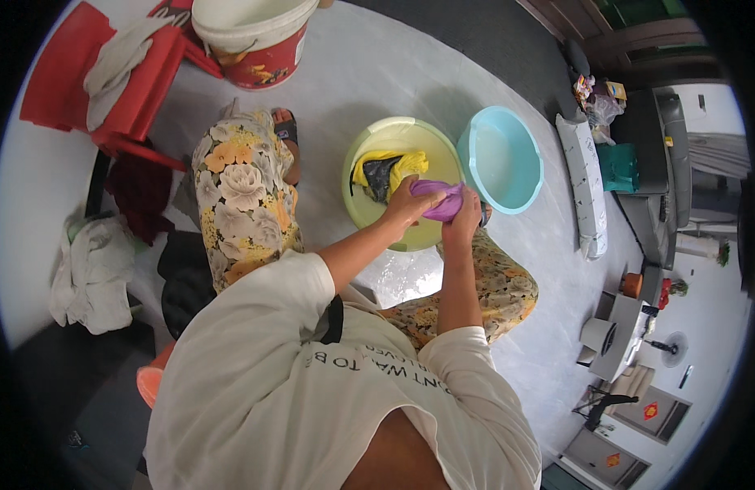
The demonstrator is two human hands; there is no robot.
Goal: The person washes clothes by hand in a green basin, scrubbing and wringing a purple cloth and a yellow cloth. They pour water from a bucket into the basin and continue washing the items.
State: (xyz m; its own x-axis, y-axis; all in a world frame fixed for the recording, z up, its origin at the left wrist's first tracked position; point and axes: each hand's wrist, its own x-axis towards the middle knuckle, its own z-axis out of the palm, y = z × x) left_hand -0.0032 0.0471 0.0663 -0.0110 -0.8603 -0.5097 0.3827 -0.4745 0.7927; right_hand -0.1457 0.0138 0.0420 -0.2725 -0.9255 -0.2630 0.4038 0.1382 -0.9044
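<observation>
Both my hands hold a bunched purple cloth (441, 199) over the near right part of a pale green plastic basin (362, 223). My left hand (408, 205) grips its left end, and my right hand (465, 214) is closed round its right end. Inside the basin, left of the purple cloth, lies a wet-looking yellow cloth (408, 164) with a black part (377, 174). A light blue plastic basin (503, 162) stands on the floor against or close beside the green one, on its right. Whether the green basin holds water I cannot tell.
A red and white bucket (261, 55) stands at the upper left. Beside it is a red plastic chair (147, 79) with a pale cloth (117, 73) over it. White cloth (95, 269) hangs or lies at the far left. A long wrapped package (582, 187) lies on the floor at right.
</observation>
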